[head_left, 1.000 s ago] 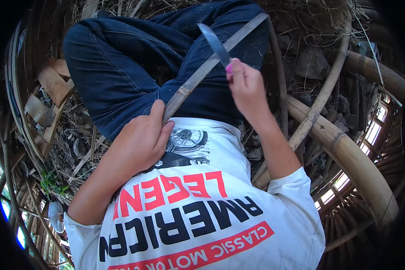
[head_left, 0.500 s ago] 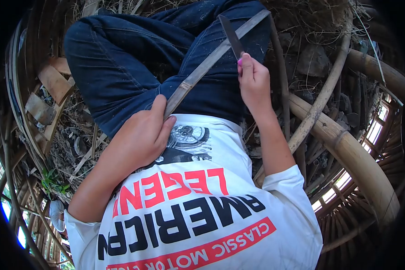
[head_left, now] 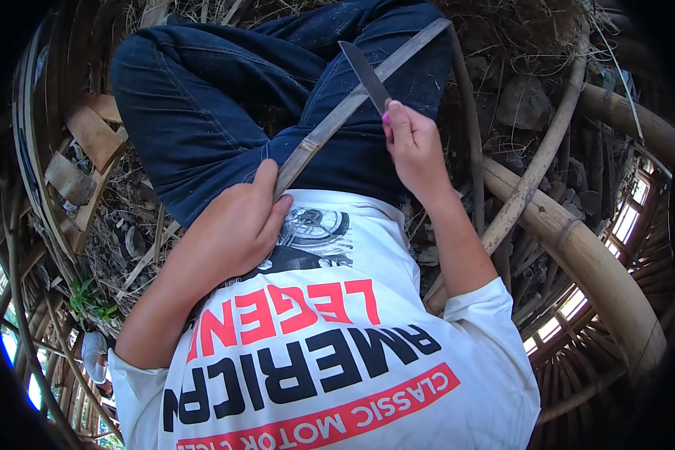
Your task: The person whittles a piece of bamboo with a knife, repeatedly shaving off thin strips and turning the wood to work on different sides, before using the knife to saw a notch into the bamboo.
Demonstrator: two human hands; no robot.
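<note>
Pink knife handle [head_left: 387, 118] is mostly hidden inside right hand [head_left: 417, 154]. Near end of wooden strip [head_left: 330, 129] is covered by left hand [head_left: 236, 225]. Shirt print [head_left: 337, 420] runs off bottom edge.

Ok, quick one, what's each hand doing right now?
Left hand: closed around the near end of a bamboo strip.
Right hand: closed on the pink handle of a knife.

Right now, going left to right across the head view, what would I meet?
Green plant → left hand → knife blade → right hand → thick bamboo pole.
</note>
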